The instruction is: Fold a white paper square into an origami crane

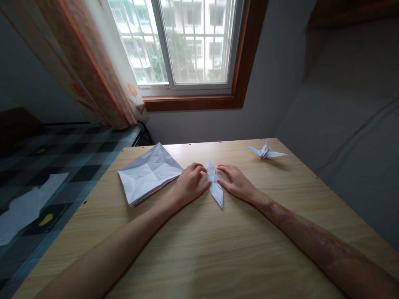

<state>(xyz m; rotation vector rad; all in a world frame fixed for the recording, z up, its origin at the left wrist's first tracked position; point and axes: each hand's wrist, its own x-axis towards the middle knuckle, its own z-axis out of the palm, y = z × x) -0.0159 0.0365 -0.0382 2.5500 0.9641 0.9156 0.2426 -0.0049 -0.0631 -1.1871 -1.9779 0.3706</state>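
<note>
A narrow, diamond-shaped piece of folded white paper [216, 193] lies on the wooden table between my two hands, its long points directed away from me and toward me. My left hand [191, 182] has its curled fingers and thumb on the paper's left edge. From the other side, my right hand [236, 182] holds the right edge with bent fingers and thumb tip. The paper's middle is partly covered by my fingertips. Close to my left hand rests a stack of creased white sheets [149, 170].
A finished paper crane [264, 153] stands at the table's [193, 249] far right. To the left is a bed with a checked cover [93, 143], where torn white paper [34, 203] lies. A window [196, 45] and a curtain [84, 62] are beyond the table.
</note>
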